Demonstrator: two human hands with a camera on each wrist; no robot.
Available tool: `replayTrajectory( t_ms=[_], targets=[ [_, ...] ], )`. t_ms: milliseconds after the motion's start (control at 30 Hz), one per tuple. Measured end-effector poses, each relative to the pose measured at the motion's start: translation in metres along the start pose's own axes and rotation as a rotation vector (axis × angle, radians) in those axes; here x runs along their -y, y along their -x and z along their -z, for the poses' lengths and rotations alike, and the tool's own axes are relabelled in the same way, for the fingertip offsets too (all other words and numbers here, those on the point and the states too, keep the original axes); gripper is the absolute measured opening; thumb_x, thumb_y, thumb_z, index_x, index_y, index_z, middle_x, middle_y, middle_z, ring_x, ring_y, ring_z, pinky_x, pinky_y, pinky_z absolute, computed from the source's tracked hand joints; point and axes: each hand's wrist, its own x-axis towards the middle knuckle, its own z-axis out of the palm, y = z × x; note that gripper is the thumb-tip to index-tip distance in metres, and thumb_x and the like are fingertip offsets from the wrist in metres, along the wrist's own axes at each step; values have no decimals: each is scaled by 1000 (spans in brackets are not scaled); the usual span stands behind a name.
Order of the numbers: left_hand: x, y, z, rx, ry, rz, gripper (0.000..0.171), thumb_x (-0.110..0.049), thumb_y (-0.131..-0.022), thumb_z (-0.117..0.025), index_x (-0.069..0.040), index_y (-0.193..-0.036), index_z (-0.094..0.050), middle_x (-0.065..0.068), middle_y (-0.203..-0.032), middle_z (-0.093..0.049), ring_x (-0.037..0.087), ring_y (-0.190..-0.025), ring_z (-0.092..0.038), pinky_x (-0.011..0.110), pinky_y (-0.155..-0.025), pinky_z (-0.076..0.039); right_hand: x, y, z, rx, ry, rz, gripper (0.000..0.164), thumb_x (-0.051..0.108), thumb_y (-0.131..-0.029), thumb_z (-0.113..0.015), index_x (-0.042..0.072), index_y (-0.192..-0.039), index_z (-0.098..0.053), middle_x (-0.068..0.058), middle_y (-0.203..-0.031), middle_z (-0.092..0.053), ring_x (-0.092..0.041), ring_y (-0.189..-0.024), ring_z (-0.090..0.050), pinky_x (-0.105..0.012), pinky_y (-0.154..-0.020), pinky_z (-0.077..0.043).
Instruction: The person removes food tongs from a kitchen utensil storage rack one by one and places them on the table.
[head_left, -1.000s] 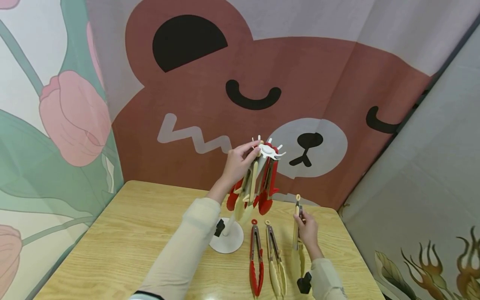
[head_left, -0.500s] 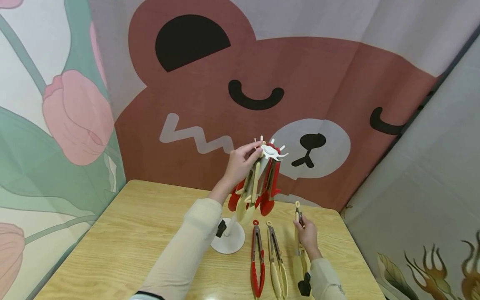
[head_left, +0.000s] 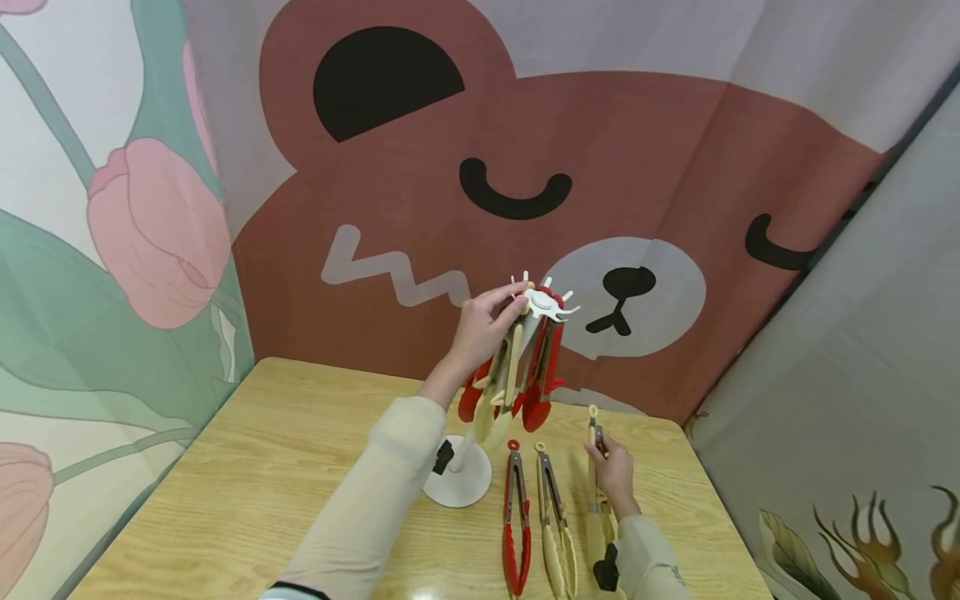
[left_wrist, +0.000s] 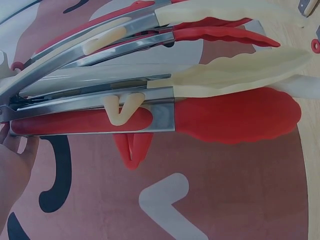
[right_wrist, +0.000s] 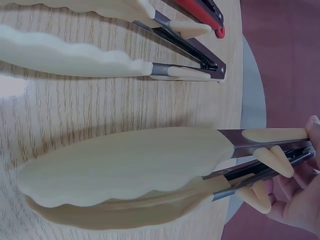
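Observation:
My left hand [head_left: 483, 329] pinches the upper end of a pair of cream tongs [left_wrist: 240, 75] at the hooked top of a white stand [head_left: 543, 304]. Red tongs [left_wrist: 240, 115] hang around the same post, their heads pointing down. My right hand [head_left: 617, 477] grips the handle of another pair of cream tongs [right_wrist: 125, 165], held upright in the head view with the ring on top. Its silicone heads sit slightly apart, low over the tabletop. A black wrist device [head_left: 606, 568] overlaps their lower end in the head view.
On the wooden table [head_left: 300, 467], red tongs [head_left: 516, 542] and cream tongs [head_left: 555, 533] lie side by side between my arms. The stand's round white base [head_left: 468, 487] is left of them. A bear-print curtain [head_left: 420, 333] hangs behind the table.
My right hand has come down slightly with its cream tongs. The left hand keeps its hold at the stand's top, and the head view has shifted a little.

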Motion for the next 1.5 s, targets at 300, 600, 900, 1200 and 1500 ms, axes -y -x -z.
replayTrajectory(
  t_ms=[300,600,900,1200,1500],
  targets=[
    [1,-1,0,-2,-7,-9,30,-16,-89,-56,-4,-117,-60,10,-111,-60,13,-86,-56,20,-73,-47,4,1,-7,-21,7,-4,18,14,-82,-65,3,-72,-55,-7,-66,-53,-16,-51,-39,-28,-48,-33],
    [2,-2,1,-7,-6,-35,30,-15,-89,-56,-2,-116,-60,11,-110,-60,14,-87,-57,21,-73,-47,5,-2,-9,-8,34,-82,25,6,-81,-62,-12,-96,-52,-16,-70,-51,-25,-60,-47,-37,-51,-38],
    [-6,-2,2,-9,14,-23,30,-10,-88,-57,2,-114,-59,14,-106,-62,18,-80,-57,23,-68,-48,6,-2,-12,83,-39,-171,19,3,-80,-57,-12,-89,-50,-18,-73,-47,-21,-56,-44,-33,-48,-38],
    [-37,2,10,-7,3,-2,28,-2,-87,-56,8,-112,-58,21,-106,-60,23,-82,-58,22,-70,-48,3,0,-18,58,-39,-165,12,3,-80,-60,-2,-74,-51,-8,-61,-47,-14,-46,-40,-27,-41,-34],
    [-37,3,10,0,10,-7,28,-2,-87,-55,9,-113,-57,21,-105,-60,25,-81,-58,18,-69,-46,5,4,-20,95,29,-94,13,3,-80,-63,-8,-84,-57,-9,-63,-51,-16,-50,-44,-29,-45,-36]
  ],
)
